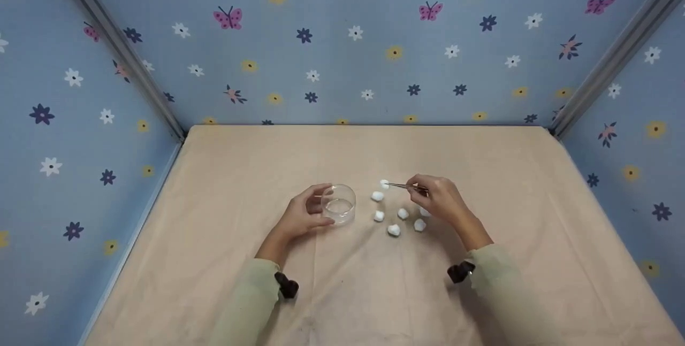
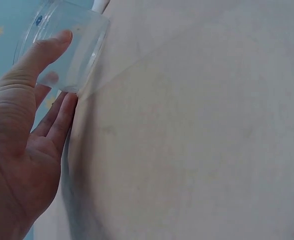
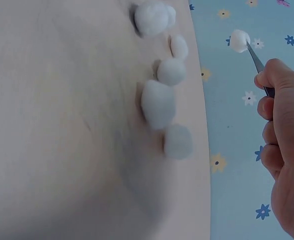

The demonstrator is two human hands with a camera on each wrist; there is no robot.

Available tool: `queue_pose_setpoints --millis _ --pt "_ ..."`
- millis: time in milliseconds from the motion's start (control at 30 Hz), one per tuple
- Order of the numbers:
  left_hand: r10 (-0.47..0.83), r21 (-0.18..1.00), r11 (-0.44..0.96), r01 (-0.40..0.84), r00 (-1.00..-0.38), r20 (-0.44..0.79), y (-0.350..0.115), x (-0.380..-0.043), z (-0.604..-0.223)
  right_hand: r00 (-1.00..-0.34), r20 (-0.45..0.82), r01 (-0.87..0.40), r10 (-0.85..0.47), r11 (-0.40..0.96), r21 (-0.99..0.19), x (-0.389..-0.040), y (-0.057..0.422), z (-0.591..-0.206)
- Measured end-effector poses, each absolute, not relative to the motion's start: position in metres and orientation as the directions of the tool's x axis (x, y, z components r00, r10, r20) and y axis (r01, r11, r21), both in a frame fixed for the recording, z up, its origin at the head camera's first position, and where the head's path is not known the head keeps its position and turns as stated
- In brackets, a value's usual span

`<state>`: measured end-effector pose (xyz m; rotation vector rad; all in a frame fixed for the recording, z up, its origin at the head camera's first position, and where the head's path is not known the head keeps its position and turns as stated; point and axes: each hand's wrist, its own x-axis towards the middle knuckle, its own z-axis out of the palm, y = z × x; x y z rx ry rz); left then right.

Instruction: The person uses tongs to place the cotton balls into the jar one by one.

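My left hand (image 1: 303, 213) holds a clear round container (image 1: 339, 205) on the cloth, thumb at its near side and fingers at its far side. In the left wrist view the thumb lies along the transparent wall of the container (image 2: 69, 47). With my right hand (image 1: 440, 196) I grip metal tweezers (image 1: 401, 186), their tips pointing left. A white cotton ball (image 3: 239, 41) is pinched at the tips, clear of the table in the right wrist view. Several more cotton balls (image 1: 394, 230) lie between the container and my right hand, one partly hidden below that hand.
A beige cloth (image 1: 225, 175) covers the table and shows light creases. Blue patterned panels (image 1: 364, 73) stand behind and at both sides, with grey metal posts (image 1: 615, 46) at the corners. Small black devices (image 1: 287, 285) sit at both wrists.
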<state>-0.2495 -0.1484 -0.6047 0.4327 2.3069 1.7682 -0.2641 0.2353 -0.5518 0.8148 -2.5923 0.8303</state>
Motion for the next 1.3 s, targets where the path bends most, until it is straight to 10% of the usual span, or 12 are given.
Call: queue_pose_setpoints --millis 1300 --pt "0.347 0.966 0.230 0.119 -0.937 0.033 -0.148 -0.247 -0.608 -0.754 0.438 -0.654 -0.490 0.625 -0.426 -0.267 0.181 -0.545"
